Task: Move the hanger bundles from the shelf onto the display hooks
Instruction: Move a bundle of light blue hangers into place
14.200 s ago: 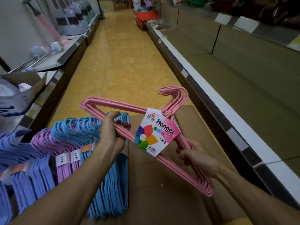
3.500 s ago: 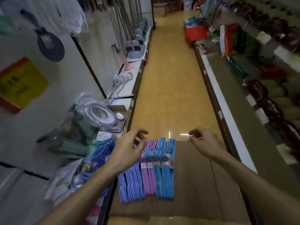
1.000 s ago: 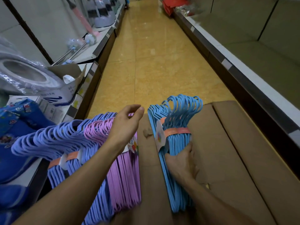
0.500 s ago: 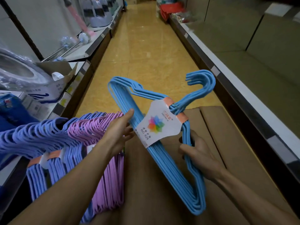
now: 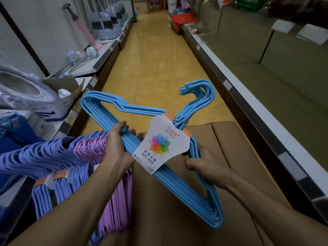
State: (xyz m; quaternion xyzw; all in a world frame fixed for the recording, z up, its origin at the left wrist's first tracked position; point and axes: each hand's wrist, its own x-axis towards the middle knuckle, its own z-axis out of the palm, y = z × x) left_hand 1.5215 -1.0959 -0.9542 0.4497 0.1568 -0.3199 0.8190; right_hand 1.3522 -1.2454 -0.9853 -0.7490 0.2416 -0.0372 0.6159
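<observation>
Blue hanger bundle (image 5: 181, 183), gripped by the left hand (image 5: 117, 146) and right hand (image 5: 204, 162) above the cardboard box (image 5: 239, 157), could snag the purple bundles (image 5: 113, 192) beside that box when swung.

Two bare hands, the left hand (image 5: 116, 146) and right hand (image 5: 204, 163), held one bundle of sky-blue plastic hangers (image 5: 177, 185) bearing one white paper label (image 5: 160, 144). One pink-purple hanger bundle (image 5: 115, 206) lay beside periwinkle hanger bundles (image 5: 44, 157), their number unclear.

Both forearms are bare to the frame edge, the left hand (image 5: 116, 148) and right hand (image 5: 206, 163) ungloved.
</observation>
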